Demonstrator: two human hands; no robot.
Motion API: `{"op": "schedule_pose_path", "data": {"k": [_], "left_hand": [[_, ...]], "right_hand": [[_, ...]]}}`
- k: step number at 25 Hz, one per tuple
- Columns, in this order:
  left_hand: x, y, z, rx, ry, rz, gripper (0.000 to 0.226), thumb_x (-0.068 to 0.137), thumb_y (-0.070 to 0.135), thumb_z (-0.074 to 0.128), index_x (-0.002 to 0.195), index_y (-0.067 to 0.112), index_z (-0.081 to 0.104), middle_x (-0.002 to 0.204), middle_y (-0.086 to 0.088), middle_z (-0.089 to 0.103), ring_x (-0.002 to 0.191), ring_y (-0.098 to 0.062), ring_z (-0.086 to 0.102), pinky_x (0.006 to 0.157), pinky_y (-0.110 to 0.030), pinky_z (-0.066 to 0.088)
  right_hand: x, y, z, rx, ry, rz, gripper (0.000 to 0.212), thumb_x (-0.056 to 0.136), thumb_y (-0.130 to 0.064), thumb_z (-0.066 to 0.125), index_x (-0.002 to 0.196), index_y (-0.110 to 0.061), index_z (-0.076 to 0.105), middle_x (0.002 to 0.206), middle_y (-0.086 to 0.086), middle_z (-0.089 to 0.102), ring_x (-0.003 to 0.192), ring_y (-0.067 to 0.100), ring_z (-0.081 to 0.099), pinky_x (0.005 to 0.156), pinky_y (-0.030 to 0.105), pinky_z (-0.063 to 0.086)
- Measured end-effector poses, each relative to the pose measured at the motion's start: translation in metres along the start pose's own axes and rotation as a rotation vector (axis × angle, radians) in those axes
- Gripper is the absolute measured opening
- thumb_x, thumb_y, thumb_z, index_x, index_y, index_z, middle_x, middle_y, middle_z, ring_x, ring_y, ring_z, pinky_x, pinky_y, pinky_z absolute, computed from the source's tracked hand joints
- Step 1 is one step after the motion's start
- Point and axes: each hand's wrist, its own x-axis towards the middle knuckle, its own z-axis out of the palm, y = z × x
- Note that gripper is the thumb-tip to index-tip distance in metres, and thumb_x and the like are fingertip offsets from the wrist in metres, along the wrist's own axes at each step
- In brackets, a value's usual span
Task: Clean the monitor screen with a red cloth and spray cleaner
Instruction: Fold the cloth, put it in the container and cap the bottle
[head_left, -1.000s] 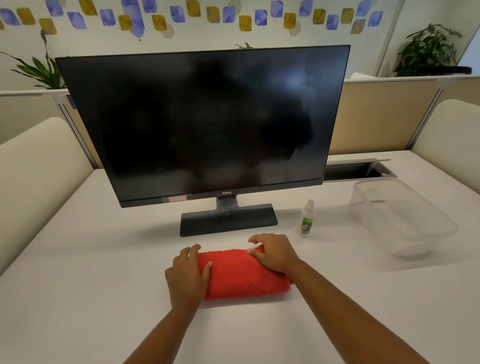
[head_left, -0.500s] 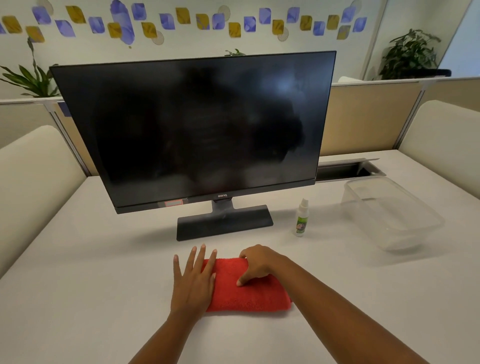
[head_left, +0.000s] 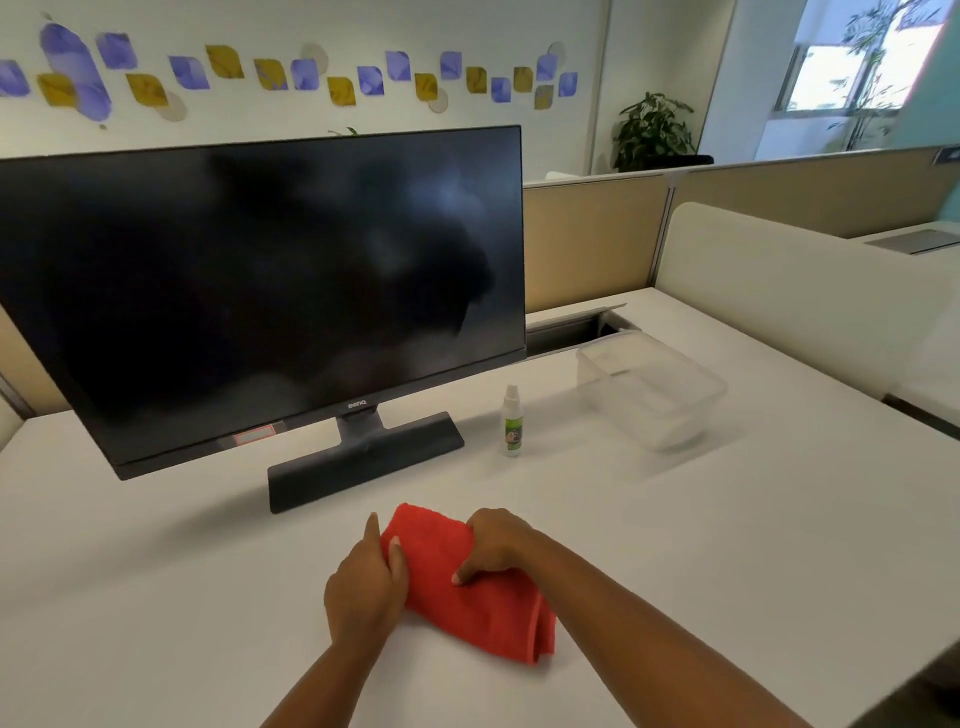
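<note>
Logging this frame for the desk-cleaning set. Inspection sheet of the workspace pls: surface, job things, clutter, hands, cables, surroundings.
Surface: white desk, open cable slot behind the monitor's right side.
Job's things: monitor upright on its stand, screen dark and smudgy; red cloth folded on the desk in front of it; spray bottle upright right of the stand, untouched.
Clutter: clear plastic container right of the bottle; looks empty.
Hands: left hand grips the cloth's left edge; right hand pinches its top, fingers curled.
Cables: nothing seen.
Surroundings: beige partitions, cream dividers, potted plant, wall decals, window.
</note>
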Motion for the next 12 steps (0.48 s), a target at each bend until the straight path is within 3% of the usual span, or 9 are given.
{"op": "schedule_pose_path", "data": {"k": [5,12], "left_hand": [[-0.006,0.001,0.002,0.018,-0.046,0.045,0.051,0.097,0.033,0.026,0.145,0.016,0.016,0.140,-0.007,0.047,0.124,-0.027,0.049,0.104,-0.042,0.036],[-0.005,0.010,0.002,-0.076,0.091,-0.003,0.051,0.095,0.031,0.036,0.142,0.014,0.027,0.145,-0.012,0.039,0.130,-0.032,0.041,0.108,-0.046,0.032]], "right_hand": [[-0.008,-0.009,0.013,0.044,0.053,0.051,0.056,0.074,-0.034,0.073,0.118,-0.006,0.051,0.120,0.013,0.058,0.107,0.029,0.057,0.087,0.036,0.048],[-0.033,0.016,-0.030,0.615,0.024,0.087,0.053,0.072,-0.020,0.076,0.120,-0.006,0.055,0.122,0.014,0.059,0.109,0.029,0.057,0.093,0.036,0.048]]}}
